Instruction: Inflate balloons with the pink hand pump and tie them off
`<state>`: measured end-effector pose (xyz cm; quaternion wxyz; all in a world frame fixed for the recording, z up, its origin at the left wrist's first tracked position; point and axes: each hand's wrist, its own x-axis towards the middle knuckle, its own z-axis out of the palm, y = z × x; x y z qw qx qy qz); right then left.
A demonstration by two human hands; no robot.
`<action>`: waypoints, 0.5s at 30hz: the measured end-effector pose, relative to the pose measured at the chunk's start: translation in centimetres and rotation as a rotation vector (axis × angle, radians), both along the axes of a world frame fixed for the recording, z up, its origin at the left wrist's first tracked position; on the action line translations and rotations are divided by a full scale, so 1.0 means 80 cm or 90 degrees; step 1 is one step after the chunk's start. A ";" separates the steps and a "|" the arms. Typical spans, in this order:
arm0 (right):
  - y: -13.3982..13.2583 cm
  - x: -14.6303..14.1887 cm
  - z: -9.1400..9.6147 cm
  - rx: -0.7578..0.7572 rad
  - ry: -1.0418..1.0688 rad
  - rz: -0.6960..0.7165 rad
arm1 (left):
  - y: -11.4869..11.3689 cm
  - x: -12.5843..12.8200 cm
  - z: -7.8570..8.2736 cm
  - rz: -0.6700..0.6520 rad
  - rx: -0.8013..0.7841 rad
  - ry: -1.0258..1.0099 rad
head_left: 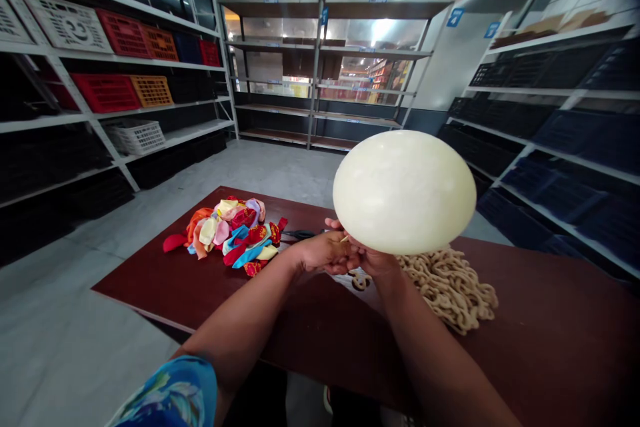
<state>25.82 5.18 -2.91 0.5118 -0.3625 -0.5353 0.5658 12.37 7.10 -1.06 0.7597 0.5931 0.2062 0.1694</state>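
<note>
A pale yellow inflated balloon floats just above my two hands over a dark red-brown table. My left hand is closed in a pinch on the balloon's neck, where a thin bit of cord sticks out. My right hand is closed around the neck from the other side, directly under the balloon. A heap of beige braided cord lies on the table right behind my right hand. A pile of uninflated balloons in several colours sits to the left.
Black-handled scissors lie between the balloon pile and my hands. Metal shelves with red, orange and white crates stand at the left, dark crates fill shelves at the right, and more shelving stands at the back.
</note>
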 end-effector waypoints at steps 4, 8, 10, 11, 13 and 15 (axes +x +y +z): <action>0.002 -0.001 0.001 0.008 0.113 -0.040 | 0.005 0.001 -0.003 0.021 0.097 -0.040; 0.004 0.000 -0.006 -0.025 0.176 0.004 | 0.011 0.006 -0.013 0.067 0.206 -0.069; 0.004 0.000 -0.008 -0.041 0.203 0.033 | 0.011 0.009 -0.018 0.097 0.239 -0.085; 0.003 0.000 -0.008 -0.047 0.214 0.040 | 0.010 0.011 -0.020 0.112 0.247 -0.095; 0.003 -0.002 -0.007 -0.051 0.232 0.034 | 0.008 0.014 -0.022 0.138 0.246 -0.118; 0.003 -0.005 -0.006 -0.050 0.249 0.014 | 0.005 0.016 -0.022 0.153 0.226 -0.139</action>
